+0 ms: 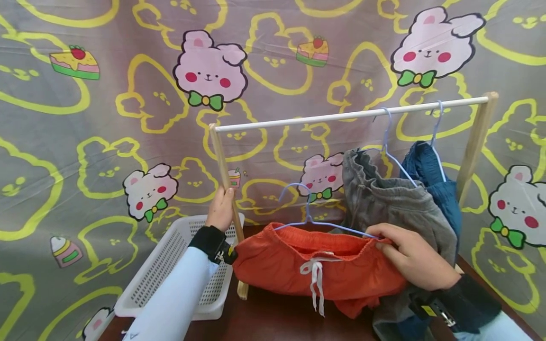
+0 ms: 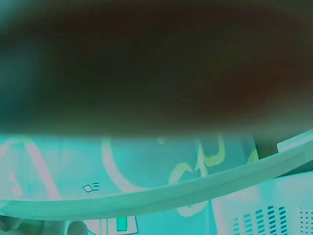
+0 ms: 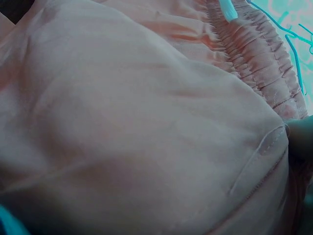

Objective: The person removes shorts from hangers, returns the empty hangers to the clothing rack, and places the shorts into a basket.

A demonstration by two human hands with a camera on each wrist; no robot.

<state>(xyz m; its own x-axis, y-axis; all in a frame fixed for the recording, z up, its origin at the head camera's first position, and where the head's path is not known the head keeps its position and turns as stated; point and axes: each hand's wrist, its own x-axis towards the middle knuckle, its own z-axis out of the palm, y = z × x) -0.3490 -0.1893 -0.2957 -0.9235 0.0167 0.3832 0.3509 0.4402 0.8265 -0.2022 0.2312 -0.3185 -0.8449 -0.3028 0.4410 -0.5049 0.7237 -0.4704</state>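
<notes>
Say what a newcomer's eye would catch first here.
Probably the orange garment on a blue hanger, low in the middle of the head view, its right end pinched by the right hand. The left hand grips the rack's left post, before a backdrop printed with rabbit faces.

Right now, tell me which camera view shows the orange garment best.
The head view: it shows the orange garment nearly whole, with its waistband and white drawstring. The right wrist view gives only a close, cropped, paler stretch of fabric and gathered waistband. In the left wrist view I cannot make it out.
</notes>
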